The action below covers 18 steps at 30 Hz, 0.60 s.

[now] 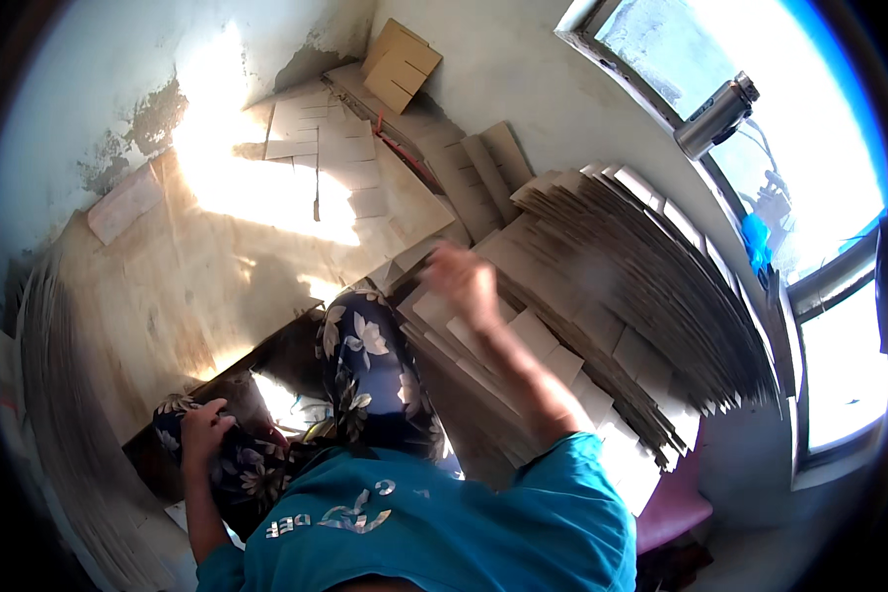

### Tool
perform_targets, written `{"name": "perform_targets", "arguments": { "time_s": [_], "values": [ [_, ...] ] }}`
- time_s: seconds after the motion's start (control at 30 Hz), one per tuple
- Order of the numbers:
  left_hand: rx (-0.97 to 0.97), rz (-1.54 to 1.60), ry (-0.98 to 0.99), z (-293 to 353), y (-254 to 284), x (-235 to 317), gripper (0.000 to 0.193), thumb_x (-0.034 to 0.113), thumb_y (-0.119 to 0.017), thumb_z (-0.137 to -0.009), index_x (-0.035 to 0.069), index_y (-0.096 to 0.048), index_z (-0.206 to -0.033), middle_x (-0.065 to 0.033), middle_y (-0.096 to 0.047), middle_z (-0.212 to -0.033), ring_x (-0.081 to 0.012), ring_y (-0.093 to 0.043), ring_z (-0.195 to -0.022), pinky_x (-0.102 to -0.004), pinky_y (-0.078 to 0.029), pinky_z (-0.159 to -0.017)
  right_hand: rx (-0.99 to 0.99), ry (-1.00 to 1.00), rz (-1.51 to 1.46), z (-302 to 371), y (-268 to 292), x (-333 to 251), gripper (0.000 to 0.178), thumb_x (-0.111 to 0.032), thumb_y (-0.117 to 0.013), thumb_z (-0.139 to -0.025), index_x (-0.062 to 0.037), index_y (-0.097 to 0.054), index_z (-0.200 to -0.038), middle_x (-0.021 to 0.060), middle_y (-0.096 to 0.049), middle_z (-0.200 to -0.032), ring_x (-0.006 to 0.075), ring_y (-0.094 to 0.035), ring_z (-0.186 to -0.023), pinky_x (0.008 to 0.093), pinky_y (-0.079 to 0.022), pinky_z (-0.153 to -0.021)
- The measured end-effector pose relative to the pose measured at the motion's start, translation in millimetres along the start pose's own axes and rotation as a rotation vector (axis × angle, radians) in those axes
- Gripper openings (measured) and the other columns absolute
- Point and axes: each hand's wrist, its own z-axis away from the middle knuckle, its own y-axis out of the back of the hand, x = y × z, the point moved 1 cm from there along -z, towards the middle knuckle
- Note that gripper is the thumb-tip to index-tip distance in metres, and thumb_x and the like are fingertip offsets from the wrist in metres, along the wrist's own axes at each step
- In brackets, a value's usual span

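Observation:
My left hand (205, 431) rests on my left knee, on dark trousers (257, 479) with pale flowers. Its fingers lie loosely apart and nothing shows in them. Above the stacked cardboard at the right, my right hand (462, 283) is smeared by motion. Whether its fingers hold anything cannot be made out. Beside that hand lie piles of flat brown cardboard sheets (528, 252). In front of my knees stands a low wooden table (197, 286), with slotted cardboard pieces (316, 148) at its far end in bright sunlight.
A tall leaning stack of cardboard (651, 286) fills the right side by the wall. More sheets (64, 424) stand along the left. A slotted cardboard piece (402, 64) leans in the far corner. A metal flask (717, 116) is at the window; pink cloth (673, 503) hangs low right.

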Motion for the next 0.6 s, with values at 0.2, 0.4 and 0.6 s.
{"name": "perform_targets", "arguments": {
  "time_s": [0.2, 0.4, 0.6],
  "values": [
    [0.206, 0.204, 0.082, -19, 8, -54, 0.041, -0.004, -0.062, -0.071, -0.002, -0.059, -0.112, -0.0109, -0.062, -0.068, -0.0139, -0.058, -0.059, -0.0276, -0.048, -0.059, 0.94, 0.515, 0.52, -141, 273, -40, 0.046, -0.018, -0.082, -0.064, -0.0051, -0.056, -0.1, 0.0053, -0.056, -0.08, 0.0134, -0.057, -0.066, 0.0267, -0.047, -0.051],
    [0.158, 0.161, 0.081, -47, 7, -88, 0.039, -0.004, -0.061, -0.07, -0.003, -0.06, -0.108, -0.0115, -0.062, -0.069, -0.014, -0.059, -0.062, -0.0271, -0.048, -0.06, 1.588, 0.25, 0.857, -202, 478, -40, 0.077, -0.044, -0.086, -0.055, -0.0001, -0.056, -0.11, 0.0166, -0.062, -0.1, 0.0252, -0.062, -0.076, 0.0358, -0.052, -0.068],
    [0.116, 0.064, 0.097, -52, 9, -91, 0.034, 0.003, -0.064, -0.065, -0.003, -0.063, -0.099, -0.0123, -0.063, -0.069, -0.0186, -0.062, -0.063, -0.0296, -0.05, -0.062, 1.282, -0.095, 0.376, -236, 544, -63, 0.069, -0.054, -0.082, -0.055, -0.0014, -0.063, -0.096, 0.0128, -0.065, -0.091, 0.0244, -0.063, -0.078, 0.0379, -0.052, -0.067]
  ]
}}
